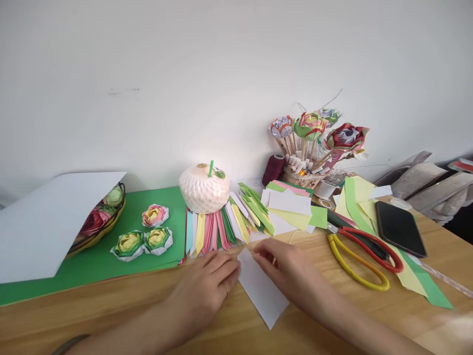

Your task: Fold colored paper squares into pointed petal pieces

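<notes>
A white paper strip (261, 291) lies slantwise on the wooden table (148, 305), its top end between my two hands. My left hand (212, 281), with a ring on one finger, rests at the strip's upper left edge, fingers curled and close together. At the upper right edge my right hand (281, 264) pinches the paper between thumb and fingers. Just beyond them, folded coloured paper strips (210, 231) fan out under a round white textured object (205, 190).
Three folded paper flowers (155, 215) lie on green sheets (148, 197) at the left, near a basket (94, 239) partly under white paper (48, 222). At the right are scissors (364, 256), a phone (401, 228) and paper scraps. Paper flowers on sticks (310, 125) stand behind.
</notes>
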A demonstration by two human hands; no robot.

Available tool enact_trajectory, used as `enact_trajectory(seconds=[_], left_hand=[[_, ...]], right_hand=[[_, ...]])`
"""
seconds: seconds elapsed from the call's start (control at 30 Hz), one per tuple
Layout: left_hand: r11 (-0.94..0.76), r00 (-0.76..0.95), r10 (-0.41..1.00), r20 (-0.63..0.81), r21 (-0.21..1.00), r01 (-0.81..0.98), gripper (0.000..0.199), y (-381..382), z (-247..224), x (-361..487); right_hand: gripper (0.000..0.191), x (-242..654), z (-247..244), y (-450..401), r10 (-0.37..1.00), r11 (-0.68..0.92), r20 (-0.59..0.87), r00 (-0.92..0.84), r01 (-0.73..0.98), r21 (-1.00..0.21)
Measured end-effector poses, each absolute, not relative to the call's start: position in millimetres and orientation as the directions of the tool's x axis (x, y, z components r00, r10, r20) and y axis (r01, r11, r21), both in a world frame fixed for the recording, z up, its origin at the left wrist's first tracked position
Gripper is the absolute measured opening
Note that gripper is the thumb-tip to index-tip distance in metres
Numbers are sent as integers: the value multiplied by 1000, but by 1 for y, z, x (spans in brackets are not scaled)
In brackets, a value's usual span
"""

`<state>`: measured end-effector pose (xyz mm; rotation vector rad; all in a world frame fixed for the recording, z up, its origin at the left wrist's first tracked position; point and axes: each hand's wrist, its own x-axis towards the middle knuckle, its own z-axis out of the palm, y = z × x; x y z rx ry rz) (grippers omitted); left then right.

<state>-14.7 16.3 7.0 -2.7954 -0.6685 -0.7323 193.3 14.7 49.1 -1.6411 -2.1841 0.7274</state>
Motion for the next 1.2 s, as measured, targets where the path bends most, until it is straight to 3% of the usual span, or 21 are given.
enact_trajectory(seconds=[0.1, 0.43, 0.77, 0.87, 1.07, 1.2], left_hand=[[-895, 780, 348, 520, -64, 442, 35, 17, 9, -14], [-898, 814, 319, 485, -118, 423, 32, 29, -5, -22], [-895, 811, 336, 478, -106, 433, 23, 32, -5, -24], [-895, 813, 346, 469, -94, 435, 21, 34, -7, -24], [-897, 820, 345, 458, -97, 431, 22, 34, -7, -25], [-897, 817, 343, 464, -95, 431, 20, 32, -4, -23]], right_hand=[[8, 194, 43, 22, 960, 237, -23, -280, 851, -469], [14, 194, 21, 27, 915, 373, 68, -398, 770, -517], [21, 208, 10, 34, 780, 599, 265, -567, 553, -579], [23, 209, 10, 32, 744, 653, 295, -600, 558, -512], [28, 212, 12, 27, 593, 805, 358, -721, 534, -258], [30, 211, 14, 27, 561, 827, 364, -744, 526, -198]])
